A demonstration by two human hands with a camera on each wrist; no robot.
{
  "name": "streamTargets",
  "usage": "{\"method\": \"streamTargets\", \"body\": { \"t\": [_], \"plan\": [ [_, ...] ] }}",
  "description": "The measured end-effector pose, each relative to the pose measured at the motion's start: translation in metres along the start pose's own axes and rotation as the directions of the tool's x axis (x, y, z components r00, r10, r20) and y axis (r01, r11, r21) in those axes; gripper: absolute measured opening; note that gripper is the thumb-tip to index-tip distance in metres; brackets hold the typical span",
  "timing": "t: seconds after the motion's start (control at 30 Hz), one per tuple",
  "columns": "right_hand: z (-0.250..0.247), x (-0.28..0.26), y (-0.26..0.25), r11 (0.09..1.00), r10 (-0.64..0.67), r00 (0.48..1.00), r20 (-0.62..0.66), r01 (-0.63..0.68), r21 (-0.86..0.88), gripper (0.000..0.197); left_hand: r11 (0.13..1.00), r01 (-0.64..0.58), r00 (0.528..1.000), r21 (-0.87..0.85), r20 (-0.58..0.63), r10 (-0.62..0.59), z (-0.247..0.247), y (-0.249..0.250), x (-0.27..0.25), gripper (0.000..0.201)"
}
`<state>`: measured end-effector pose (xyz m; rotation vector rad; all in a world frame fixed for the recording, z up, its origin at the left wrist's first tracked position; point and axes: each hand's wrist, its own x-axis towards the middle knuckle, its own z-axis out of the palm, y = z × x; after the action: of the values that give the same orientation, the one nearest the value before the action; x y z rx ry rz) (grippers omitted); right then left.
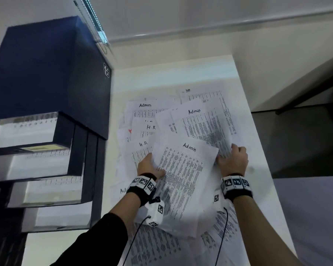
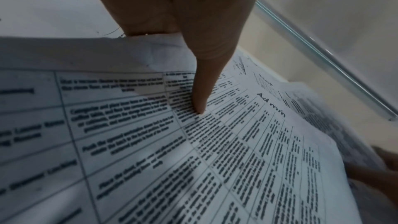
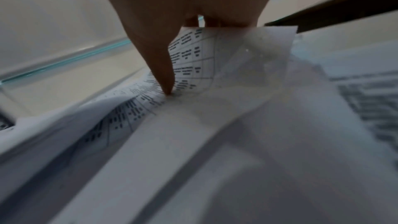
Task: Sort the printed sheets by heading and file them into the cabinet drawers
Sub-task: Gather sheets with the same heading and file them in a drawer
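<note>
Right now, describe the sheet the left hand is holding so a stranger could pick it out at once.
Start at the dark blue cabinet with its drawers pulled out; the white table to its right is strewn with printed sheets. Nearest the person, the left hand pinches one sheet by its left edge. It is headed "Admin", and unlike the flat sheets around it, it is lifted, overlapping them.

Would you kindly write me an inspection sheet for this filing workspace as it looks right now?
Surface: white table, mostly covered by paper.
Job's things: loose sheets headed Admin and HR, overlapping; an Admin sheet lifted; blue cabinet, four drawers pulled out, paper inside.
Clutter: nothing seen.
Grippers: left hand pinches the Admin sheet; right hand pinches another sheet's edge.
Cables: black leads hang from both wrist cameras over the paper.
Surroundings: pale wall, glass strip.
</note>
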<state>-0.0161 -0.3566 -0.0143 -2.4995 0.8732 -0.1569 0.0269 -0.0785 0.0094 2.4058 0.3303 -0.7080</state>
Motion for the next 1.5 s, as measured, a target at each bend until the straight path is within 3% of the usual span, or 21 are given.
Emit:
{"method": "streamTargets", "body": {
  "t": [0.1, 0.17, 0.23, 0.3, 0.37, 0.43, 0.5, 0.53, 0.57, 0.63, 0.7, 0.77, 0.9, 1.1, 1.2, 1.3, 1.33, 1.37, 1.4, 1.5],
  "plan": [
    [-0.01, -0.003, -0.01, 0.972, -0.233, 0.97, -0.066, 0.23, -0.058, 0.022, 0.995, -0.047, 0.998, -0.082, -0.054, 0.043, 0.002, -0.003, -0.003, 0.042],
    [-0.025, -0.012, -0.028, 0.925, -0.372, 0.928, -0.028, 0.373, 0.071, 0.013, 0.966, -0.086, 0.996, -0.246, -0.039, 0.079, -0.003, -0.01, -0.002, 0.042],
    [-0.041, -0.032, -0.049, 0.898, -0.384, 0.921, 0.071, 0.354, 0.26, 0.021, 0.879, -0.052, 0.998, -0.474, 0.007, 0.062, -0.015, -0.018, -0.005, 0.044],
    [-0.051, -0.058, -0.066, 0.849, -0.341, 0.924, 0.173, 0.224, 0.478, 0.021, 0.727, 0.103, 0.993, -0.679, 0.114, -0.034, -0.033, -0.04, -0.003, 0.05],
    [-0.061, -0.08, -0.083, 0.722, -0.341, 0.894, 0.291, 0.051, 0.69, 0.023, 0.61, 0.221, 0.974, -0.761, 0.201, -0.103, -0.049, -0.075, 0.011, 0.076],
    [-0.066, -0.092, -0.097, 0.556, -0.331, 0.829, 0.45, -0.214, 0.803, 0.03, 0.59, 0.22, 0.973, -0.777, 0.221, -0.072, -0.058, -0.121, 0.043, 0.073],
    [-0.061, -0.1, -0.102, 0.391, -0.262, 0.783, 0.563, -0.448, 0.804, 0.03, 0.586, 0.238, 0.964, -0.775, 0.26, -0.049, -0.085, -0.103, 0.025, 0.063],
    [-0.053, -0.103, -0.1, 0.359, -0.188, 0.781, 0.595, -0.509, 0.782, 0.028, 0.571, 0.24, 0.959, -0.785, 0.283, -0.015, -0.094, -0.095, 0.017, 0.056],
    [-0.042, -0.104, -0.096, 0.394, -0.094, 0.788, 0.609, -0.532, 0.749, 0.025, 0.545, 0.243, 0.951, -0.802, 0.308, 0.03, -0.101, -0.087, 0.008, 0.052],
    [-0.019, -0.11, -0.081, 0.632, 0.067, 0.825, 0.561, -0.47, 0.616, 0.02, 0.548, 0.242, 0.946, -0.801, 0.321, 0.05, -0.106, -0.087, 0.001, 0.052],
    [-0.006, -0.122, -0.07, 0.824, 0.094, 0.869, 0.485, -0.342, 0.452, 0.023, 0.633, 0.173, 0.975, -0.754, 0.221, -0.003, -0.109, -0.093, 0.002, 0.06],
    [-0.002, -0.134, -0.063, 0.888, 0.104, 0.896, 0.431, -0.279, 0.365, 0.022, 0.718, 0.07, 0.988, -0.692, 0.147, 0.046, -0.12, -0.087, -0.01, 0.073],
    [0.0, -0.152, -0.065, 0.904, 0.046, 0.842, 0.537, -0.264, 0.337, 0.023, 0.752, -0.057, 0.985, -0.657, 0.087, 0.15, -0.142, -0.078, -0.033, 0.04],
    [0.01, -0.164, -0.078, 0.881, 0.019, 0.829, 0.559, -0.279, 0.383, 0.023, 0.651, -0.211, 0.972, -0.73, -0.089, 0.216, -0.176, -0.05, -0.059, 0.034],
    [-0.003, -0.165, -0.073, 0.688, 0.076, 0.815, 0.574, -0.459, 0.561, 0.028, 0.744, -0.246, 0.969, -0.621, -0.172, 0.177, -0.157, -0.048, -0.058, 0.021],
    [-0.021, -0.164, -0.06, 0.369, 0.224, 0.759, 0.612, -0.647, 0.667, 0.021, 0.894, -0.076, 0.993, -0.441, -0.116, 0.027, -0.106, -0.067, -0.058, 0.041],
    [-0.028, -0.163, -0.055, 0.32, 0.229, 0.735, 0.638, -0.676, 0.663, 0.017, 0.921, -0.008, 0.997, -0.389, -0.079, -0.024, -0.087, -0.071, -0.06, 0.05],
    [-0.035, -0.164, -0.052, 0.33, 0.224, 0.72, 0.657, -0.69, 0.644, 0.014, 0.929, 0.039, 0.997, -0.367, -0.042, -0.058, -0.068, -0.074, -0.064, 0.056],
    [-0.04, -0.164, -0.049, 0.416, 0.205, 0.714, 0.669, -0.683, 0.601, 0.011, 0.925, 0.081, 0.995, -0.372, -0.015, -0.094, -0.053, -0.073, -0.071, 0.058],
    [-0.05, -0.168, -0.029, 0.782, 0.126, 0.682, 0.721, -0.515, 0.351, 0.024, 0.908, 0.103, 0.991, -0.406, -0.035, -0.128, -0.02, -0.059, -0.089, 0.04]
  ]
}}
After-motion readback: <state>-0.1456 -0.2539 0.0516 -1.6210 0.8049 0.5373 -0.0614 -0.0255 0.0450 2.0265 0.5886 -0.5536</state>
